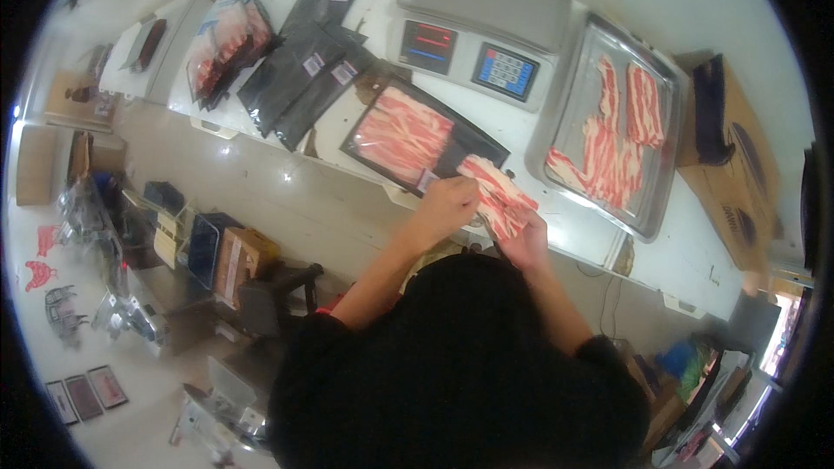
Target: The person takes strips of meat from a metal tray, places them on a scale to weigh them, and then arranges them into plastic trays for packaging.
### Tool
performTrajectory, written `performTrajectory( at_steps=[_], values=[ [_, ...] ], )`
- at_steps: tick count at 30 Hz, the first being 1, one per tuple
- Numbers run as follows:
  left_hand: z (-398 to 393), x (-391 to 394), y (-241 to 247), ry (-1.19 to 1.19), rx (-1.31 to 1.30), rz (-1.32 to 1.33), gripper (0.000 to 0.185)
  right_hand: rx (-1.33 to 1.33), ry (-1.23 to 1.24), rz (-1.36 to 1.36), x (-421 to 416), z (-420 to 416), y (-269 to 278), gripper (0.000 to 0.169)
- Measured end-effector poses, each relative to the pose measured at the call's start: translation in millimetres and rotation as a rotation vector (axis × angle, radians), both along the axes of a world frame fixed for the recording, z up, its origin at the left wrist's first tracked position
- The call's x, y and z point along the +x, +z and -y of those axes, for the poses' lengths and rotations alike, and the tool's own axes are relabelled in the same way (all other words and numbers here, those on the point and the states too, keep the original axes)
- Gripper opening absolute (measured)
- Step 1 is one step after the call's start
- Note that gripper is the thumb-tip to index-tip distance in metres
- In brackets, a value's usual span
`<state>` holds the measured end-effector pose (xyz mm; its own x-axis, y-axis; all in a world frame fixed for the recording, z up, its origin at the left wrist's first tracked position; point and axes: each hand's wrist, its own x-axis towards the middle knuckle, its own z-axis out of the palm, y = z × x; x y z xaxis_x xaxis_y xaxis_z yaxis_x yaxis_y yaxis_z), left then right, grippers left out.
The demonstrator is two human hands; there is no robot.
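Observation:
Between my two hands are sliced strips of fatty raw meat (496,190), held over the near edge of the table. My left hand (451,203) grips their left end with bent fingers. From the right and below, my right hand (529,240) supports the same strips. Just beyond my left hand lies a black-backed clear plastic pouch (479,146) with flat meat slices (405,133) in its left part. A shallow metal tray (664,198) to the right holds several more strips of meat (603,163).
A digital scale (482,3) with a lit display stands behind the pouch. Black pouches with labels (293,81) and packed meat (228,45) lie at left. An open cardboard box (733,176) stands beyond the tray. The white table's (580,231) front edge runs before me.

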<state>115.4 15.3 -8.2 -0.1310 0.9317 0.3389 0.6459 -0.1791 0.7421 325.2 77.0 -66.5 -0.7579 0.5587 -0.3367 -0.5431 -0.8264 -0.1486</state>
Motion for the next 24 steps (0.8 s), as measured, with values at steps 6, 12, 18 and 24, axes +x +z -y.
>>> performTrajectory(
  at_steps=[6, 12, 18, 24],
  values=[
    [5, -6, 11, -0.026, 0.112, 0.090, 0.016, 0.126, 0.231, 0.184, -121, -35, -3, 0.048],
    [21, -36, 15, -0.141, 0.117, 0.154, 0.018, 0.947, 0.120, 0.755, -183, -26, 44, 0.066],
    [56, -106, 5, -0.152, -0.055, 0.217, 0.028, 1.106, 0.030, 0.708, -154, -4, 48, 0.078],
    [80, -185, -5, 0.230, -0.136, 0.274, 0.033, 1.364, -0.031, 1.239, -152, 6, 46, 0.070]
  ],
)
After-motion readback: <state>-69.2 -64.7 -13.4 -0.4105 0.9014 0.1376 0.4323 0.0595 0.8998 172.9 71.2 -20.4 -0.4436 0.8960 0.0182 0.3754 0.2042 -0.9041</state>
